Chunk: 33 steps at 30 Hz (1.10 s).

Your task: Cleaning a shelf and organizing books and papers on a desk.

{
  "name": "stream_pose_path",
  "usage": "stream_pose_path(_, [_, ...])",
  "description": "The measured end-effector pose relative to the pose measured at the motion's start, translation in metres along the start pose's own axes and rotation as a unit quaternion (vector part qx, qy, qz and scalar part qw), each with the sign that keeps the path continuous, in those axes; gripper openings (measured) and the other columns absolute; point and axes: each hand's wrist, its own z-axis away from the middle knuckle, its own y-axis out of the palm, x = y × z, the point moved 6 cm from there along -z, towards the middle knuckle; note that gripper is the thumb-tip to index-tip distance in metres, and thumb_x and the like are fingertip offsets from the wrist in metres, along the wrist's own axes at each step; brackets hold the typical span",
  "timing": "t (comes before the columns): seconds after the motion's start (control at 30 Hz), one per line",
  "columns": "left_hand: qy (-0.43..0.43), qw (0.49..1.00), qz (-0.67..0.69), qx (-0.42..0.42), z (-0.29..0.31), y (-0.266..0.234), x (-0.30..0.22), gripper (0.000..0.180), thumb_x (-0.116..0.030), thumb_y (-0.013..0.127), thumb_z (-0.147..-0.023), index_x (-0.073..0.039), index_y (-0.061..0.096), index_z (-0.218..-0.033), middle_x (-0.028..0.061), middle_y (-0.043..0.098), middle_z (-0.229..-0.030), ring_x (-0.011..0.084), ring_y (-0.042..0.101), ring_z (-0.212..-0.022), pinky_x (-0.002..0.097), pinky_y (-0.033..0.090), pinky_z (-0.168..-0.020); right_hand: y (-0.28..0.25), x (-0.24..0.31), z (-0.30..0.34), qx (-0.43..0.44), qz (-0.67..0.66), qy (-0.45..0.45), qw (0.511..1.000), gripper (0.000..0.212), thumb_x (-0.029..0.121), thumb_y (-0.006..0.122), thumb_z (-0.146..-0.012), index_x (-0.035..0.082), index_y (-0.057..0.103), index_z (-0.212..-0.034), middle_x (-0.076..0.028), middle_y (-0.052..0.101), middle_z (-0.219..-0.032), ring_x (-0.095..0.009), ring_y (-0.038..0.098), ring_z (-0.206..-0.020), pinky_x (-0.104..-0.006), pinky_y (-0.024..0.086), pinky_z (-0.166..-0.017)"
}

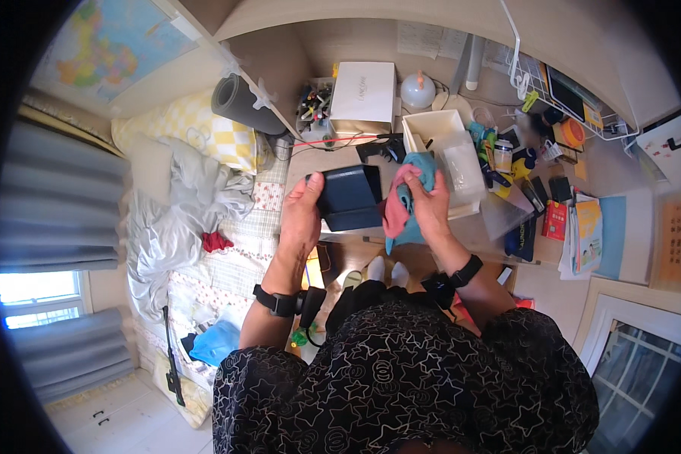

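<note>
Left hand: here on the left side, the left hand (303,212) has its grip clamped on the near-left edge of a dark blue case (348,197), thumb laid along the top.
Right hand: across from it, the right hand (431,206) has its grip together on a bunched pink and teal cloth (398,208), thumb and fingers pinching the folds.
Dark blue case: up in the air it is, tilted, over the front of the bench (310,160), ahead of the chest.
Cloth: hanging in loose folds right beside the case's right end; whether the two touch, I cannot tell.
Wrists: a black strap (283,304) on the left, another black band (467,272) on the right.
Behind the hands: an open white bin (433,115) sits just beyond the cloth, a lidded white box (363,87) to its left, a crowded pen holder (314,106) beside that.
Bench, right side: a jar (502,155), a red booklet (555,220) and a stack of papers (585,238), all packed close.
Off to the left: the bed (242,261), with a crumpled silvery quilt (170,219), a small red cloth (217,241) and a yellow checked pillow (204,125).
</note>
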Motion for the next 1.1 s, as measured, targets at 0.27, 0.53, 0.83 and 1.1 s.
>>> stream_pose_path(0.27, [-0.044, 0.992, 0.108, 0.046, 0.000, 0.019, 0.005, 0.028, -0.026, 0.045, -0.091, -0.006, 0.052, -0.109, 0.0045, 0.057, -0.102, 0.0153, 0.055, -0.093, 0.0299, 0.046, -0.083, 0.098, 0.134, 0.059, 0.283, 0.371, -0.437, 0.769, 0.026, 0.010, 0.062, -0.056, 0.010, 0.060, -0.083, -0.006, 0.055, -0.092, -0.024, 0.053, -0.085, -0.0377, 0.037, -0.078])
stream_pose_path(0.53, [-0.024, 0.995, 0.065, 0.066, 0.002, 0.005, 0.023, 0.038, -0.026, 0.035, -0.092, -0.004, 0.043, -0.123, 0.0082, 0.053, -0.115, 0.0186, 0.053, -0.104, 0.0305, 0.043, -0.089, 0.108, 0.112, 0.053, 0.333, 0.370, -0.436, 0.750, 0.013, 0.010, 0.057, -0.058, 0.009, 0.060, -0.071, -0.007, 0.055, -0.079, -0.026, 0.057, -0.079, -0.0383, 0.041, -0.072])
stream_pose_path(0.83, [-0.103, 0.991, 0.084, -0.007, 0.001, 0.008, 0.032, 0.036, -0.037, 0.033, -0.096, -0.010, 0.054, -0.107, 0.0045, 0.058, -0.100, 0.0165, 0.055, -0.088, 0.0301, 0.045, -0.080, 0.108, 0.116, 0.068, 0.340, 0.342, -0.460, 0.745, 0.013, 0.006, 0.059, -0.055, 0.010, 0.054, -0.066, -0.005, 0.045, -0.067, -0.024, 0.052, -0.066, -0.0359, 0.041, -0.065])
stream_pose_path(1.1, [-0.032, 0.997, 0.052, -0.038, 0.007, -0.003, 0.014, 0.029, -0.028, 0.049, -0.091, -0.008, 0.050, -0.113, 0.0052, 0.058, -0.106, 0.0185, 0.056, -0.093, 0.0355, 0.046, -0.084, 0.078, 0.095, 0.034, 0.267, 0.361, -0.400, 0.799, 0.018, 0.005, 0.059, -0.060, 0.010, 0.055, -0.077, -0.008, 0.051, -0.078, -0.029, 0.055, -0.073, -0.0412, 0.045, -0.061])
